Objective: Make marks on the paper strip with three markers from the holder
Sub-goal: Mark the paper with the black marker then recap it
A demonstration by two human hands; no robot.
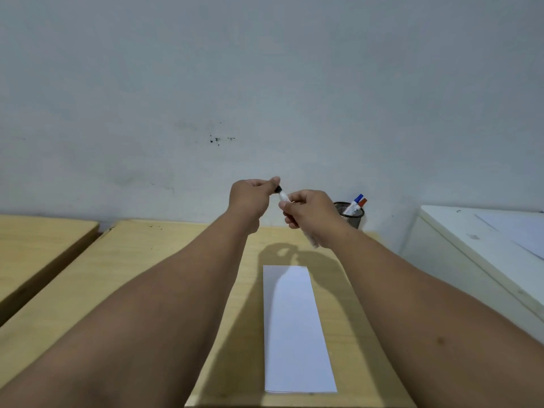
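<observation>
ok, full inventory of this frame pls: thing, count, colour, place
paper strip: 1, white, unmarked, lying lengthwise on the middle table
marker: 1, white body with black cap, held above the table between both hands
holder: 1, black mesh cup, far right of the middle table by the wall
markers in holder: 2, blue cap and red cap, leaning right
middle table: 1, light wood
second table: 1, light wood, at left
cabinet: 1, white, at right
wall: 1, pale grey, some dark specks
left hand: 1, pinching the black cap
right hand: 1, gripping the marker body
</observation>
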